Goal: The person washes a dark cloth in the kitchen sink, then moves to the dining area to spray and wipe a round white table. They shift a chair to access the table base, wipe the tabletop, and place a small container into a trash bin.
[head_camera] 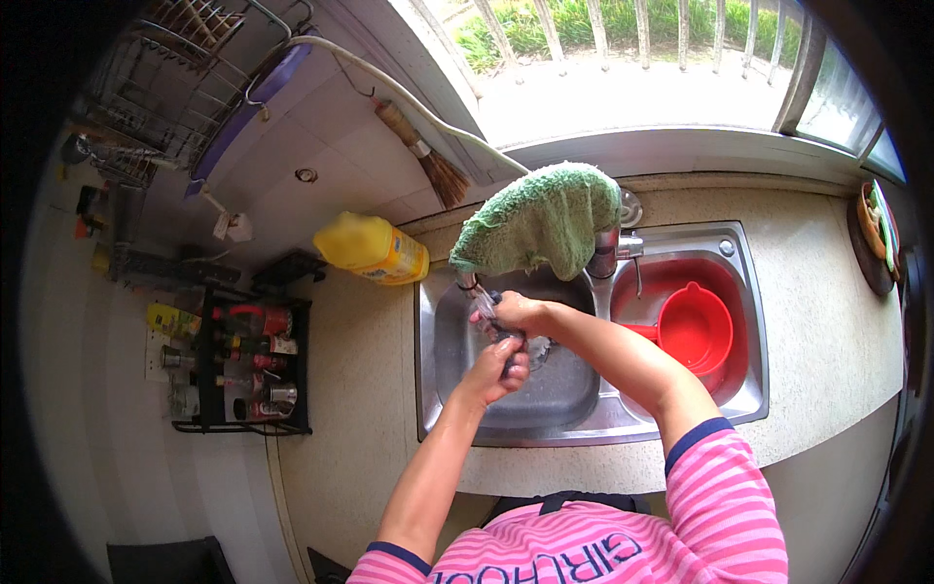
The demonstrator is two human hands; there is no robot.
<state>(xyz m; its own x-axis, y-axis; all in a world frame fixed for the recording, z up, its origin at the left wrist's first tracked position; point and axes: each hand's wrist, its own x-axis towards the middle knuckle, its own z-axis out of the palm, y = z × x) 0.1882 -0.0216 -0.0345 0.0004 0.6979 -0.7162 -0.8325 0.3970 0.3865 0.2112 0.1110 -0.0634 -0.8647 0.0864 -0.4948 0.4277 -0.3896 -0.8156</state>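
My left hand (500, 370) is closed around a small dark object (508, 337) over the left basin (540, 401) of a stainless steel sink. My right hand (516, 312) grips the upper part of the same object, just below the spout. Fingers cover most of it, so its exact kind cannot be told. A stream of water (483, 301) runs from the faucet (604, 255) onto the right hand and the object. Draped over the faucet's neck is a green terry towel (543, 219).
A red plastic dipper (693, 328) sits in the right basin, inside what looks like a red basin (633, 283). Left of the sink stands a yellow jug (376, 252). A black rack (211, 365) holds several jars and bottles. From the wall hangs a straw brush (419, 150).
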